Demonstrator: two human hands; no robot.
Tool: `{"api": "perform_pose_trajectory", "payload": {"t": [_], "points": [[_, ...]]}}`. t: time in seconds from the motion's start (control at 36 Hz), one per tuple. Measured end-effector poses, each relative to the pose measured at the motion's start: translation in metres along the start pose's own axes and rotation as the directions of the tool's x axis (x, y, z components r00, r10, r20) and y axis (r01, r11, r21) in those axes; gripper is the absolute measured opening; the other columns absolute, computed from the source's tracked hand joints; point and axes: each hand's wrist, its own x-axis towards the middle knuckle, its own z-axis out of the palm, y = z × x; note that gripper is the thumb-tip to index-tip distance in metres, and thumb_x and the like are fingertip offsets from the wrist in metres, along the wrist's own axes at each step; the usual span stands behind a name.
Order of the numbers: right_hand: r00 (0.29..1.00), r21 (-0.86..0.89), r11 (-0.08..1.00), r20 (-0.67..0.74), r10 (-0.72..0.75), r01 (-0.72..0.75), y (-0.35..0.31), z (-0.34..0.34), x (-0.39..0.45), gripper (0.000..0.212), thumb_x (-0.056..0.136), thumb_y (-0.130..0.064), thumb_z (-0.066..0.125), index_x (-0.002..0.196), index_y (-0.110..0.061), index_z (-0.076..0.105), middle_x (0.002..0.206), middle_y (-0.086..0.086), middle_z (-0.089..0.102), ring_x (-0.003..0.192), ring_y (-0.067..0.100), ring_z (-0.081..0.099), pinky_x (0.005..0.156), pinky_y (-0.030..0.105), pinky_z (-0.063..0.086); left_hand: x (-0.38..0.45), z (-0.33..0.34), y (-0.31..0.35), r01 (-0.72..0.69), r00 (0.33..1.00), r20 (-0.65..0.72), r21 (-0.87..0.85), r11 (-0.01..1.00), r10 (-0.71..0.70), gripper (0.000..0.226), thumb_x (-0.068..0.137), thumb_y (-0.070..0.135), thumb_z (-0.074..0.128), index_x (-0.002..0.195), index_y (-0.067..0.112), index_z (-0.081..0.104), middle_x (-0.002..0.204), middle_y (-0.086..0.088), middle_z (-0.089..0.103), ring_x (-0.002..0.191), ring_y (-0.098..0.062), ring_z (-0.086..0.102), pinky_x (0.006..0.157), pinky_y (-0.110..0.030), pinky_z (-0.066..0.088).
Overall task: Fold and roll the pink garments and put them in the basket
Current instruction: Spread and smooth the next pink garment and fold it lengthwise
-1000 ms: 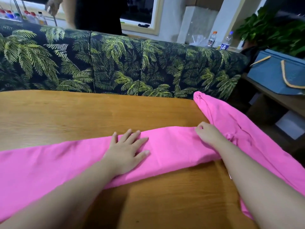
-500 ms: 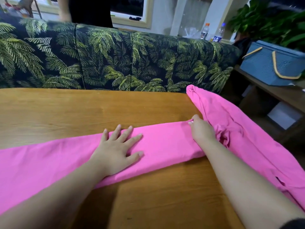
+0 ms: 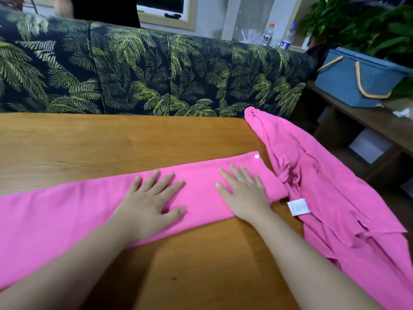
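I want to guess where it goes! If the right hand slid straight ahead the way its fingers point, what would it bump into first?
The right hand lies flat on the folded pink garment, fingers pointing away and slightly left. It would cross the garment's far edge onto bare table, then probably reach the leaf-print sofa.

garments point(image 3: 201, 186): 2 | basket point(image 3: 357, 79): 1 | bottles point(image 3: 268, 34): 2 | hands point(image 3: 149, 202): 2

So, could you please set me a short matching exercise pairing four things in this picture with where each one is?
Things:
1. folded pink garment
2. loose pink garment
3. blue basket
4. water bottles

Places:
A. behind the sofa back
B. on the side shelf at right
C. flat under both hands
D. draped over the table's right edge

Pairs: 1-C, 2-D, 3-B, 4-A
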Motion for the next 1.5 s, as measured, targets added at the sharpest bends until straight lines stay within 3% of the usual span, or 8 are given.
{"api": "perform_pose_trajectory", "payload": {"t": [0.31,0.61,0.72,0.83,0.92,1.11,1.25,1.5], "points": [[1.0,-0.04,0.999,-0.003,-0.021,0.02,0.044,-0.012,0.016,0.052,0.1,-0.055,0.022,0.15,-0.043,0.014,0.16,-0.015,0.003,0.147,0.008,-0.001,0.119,0.039,0.001,-0.084,-0.014,-0.111,0.092,0.995,0.037,0.011,0.996,-0.092,0.081,0.056,0.091,-0.023,0.133,0.069,-0.009,0.151,0.026,-0.019,0.144,-0.013,-0.021,0.116,-0.032,-0.014],[0.994,-0.152,0.987,-0.101,0.046,-0.061,-0.006,-0.016,0.004,0.053,0.099,-0.019,0.034,0.151,-0.024,0.025,0.16,0.001,0.02,0.147,0.02,0.014,0.12,0.038,0.01,-0.146,-0.022,-0.151,0.356,0.933,0.055,0.01,0.935,-0.356,0.1,0.053,0.09,-0.013,0.143,0.046,-0.011,0.158,0.014,-0.007,0.147,-0.016,-0.007,0.117,-0.045,-0.001],[0.996,0.014,1.0,-0.085,-0.017,0.019,-0.076,-0.012,-0.038,0.054,0.098,-0.039,0.041,0.149,-0.025,0.03,0.158,0.005,0.024,0.146,0.023,0.016,0.119,0.043,0.012,-0.133,-0.026,-0.129,0.266,0.963,0.042,-0.033,0.963,-0.265,0.091,0.059,0.083,0.0,0.145,0.053,0.007,0.16,0.013,0.0,0.148,-0.014,-0.006,0.117,-0.048,-0.001],[0.999,-0.014,0.999,0.035,0.042,-0.042,-0.125,-0.001,-0.08,0.056,0.098,-0.057,0.025,0.15,-0.042,0.014,0.162,0.003,-0.001,0.146,0.038,-0.008,0.112,0.062,-0.008,-0.114,-0.026,-0.117,0.119,0.992,0.046,-0.074,0.99,-0.116,0.098,0.051,0.097,-0.01,0.14,0.062,0.011,0.156,0.022,-0.001,0.147,-0.011,-0.009,0.118,-0.051,-0.004],[0.983,-0.016,0.992,0.132,0.128,-0.127,-0.135,0.008,-0.081,0.055,0.097,-0.06,0.015,0.15,-0.048,0.002,0.161,0.006,-0.012,0.142,0.049,-0.013,0.109,0.068,-0.004,-0.102,-0.024,-0.124,0.111,0.993,0.056,-0.097,0.989,-0.106,0.092,0.047,0.096,-0.018,0.132,0.068,0.006,0.154,0.025,-0.004,0.145,-0.006,-0.012,0.118,-0.049,-0.005],[0.994,0.021,0.999,0.106,0.031,-0.034,-0.13,0.013,-0.026,0.056,0.095,-0.064,0.018,0.148,-0.052,0.002,0.161,0.009,-0.008,0.142,0.049,-0.012,0.114,0.061,-0.002,-0.096,-0.025,-0.165,0.165,0.986,0.043,-0.128,0.978,-0.161,0.079,0.053,0.094,-0.019,0.125,0.075,0.006,0.151,0.03,-0.008,0.143,0.0,-0.013,0.117,-0.038,-0.007],[0.994,0.033,0.998,0.084,-0.065,0.062,-0.132,0.009,0.042,0.053,0.096,-0.064,0.017,0.147,-0.055,0.006,0.162,0.004,-0.007,0.144,0.044,-0.013,0.116,0.056,-0.005,-0.077,-0.02,-0.157,0.307,0.951,-0.002,-0.059,0.95,-0.308,0.082,0.059,0.081,-0.015,0.137,0.059,-0.011,0.157,0.02,-0.011,0.146,-0.008,-0.012,0.118,-0.043,-0.001],[0.988,0.068,0.987,0.047,-0.146,0.143,-0.147,0.006,0.163,0.05,0.096,-0.064,0.017,0.145,-0.058,0.014,0.162,-0.005,0.001,0.147,0.034,-0.009,0.118,0.051,-0.005,-0.029,-0.009,-0.149,0.498,0.863,-0.082,-0.03,0.867,-0.499,0.092,0.061,0.069,-0.021,0.148,0.048,-0.003,0.161,0.01,-0.006,0.148,-0.019,-0.007,0.114,-0.05,0.005]]}}
